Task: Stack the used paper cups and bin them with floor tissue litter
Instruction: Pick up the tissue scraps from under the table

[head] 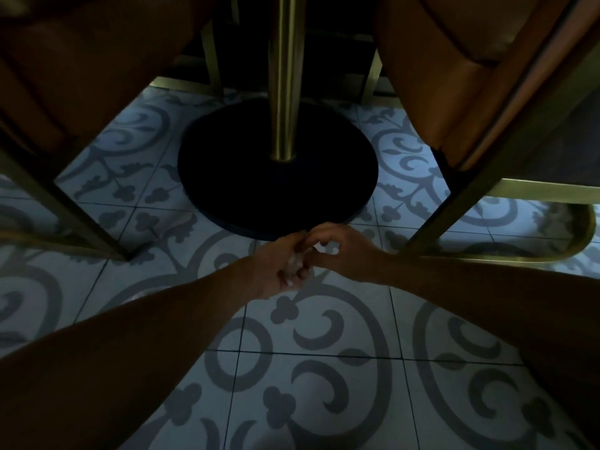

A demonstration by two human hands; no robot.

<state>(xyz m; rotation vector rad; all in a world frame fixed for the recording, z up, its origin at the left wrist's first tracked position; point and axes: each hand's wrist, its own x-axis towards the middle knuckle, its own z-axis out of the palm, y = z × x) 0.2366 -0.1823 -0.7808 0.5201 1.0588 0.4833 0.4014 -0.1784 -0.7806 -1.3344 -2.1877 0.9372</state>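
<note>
My left hand [282,264] was closed around one pale wad of tissue [293,266], low over the tiled floor [324,401] near the edge of the round black table base [276,190]. My right hand [341,251] met it, fingers curled; whether it pinched the wad I couldn't tell. The loose crumple could have slipped out during a handover. I counted one wad, two chairs, no cups.

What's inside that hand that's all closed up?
The left hand is curled around a pale crumpled tissue; only a bit of it peeks out between the fingers. The rest is covered by the grip, with the right hand touching it.
</note>
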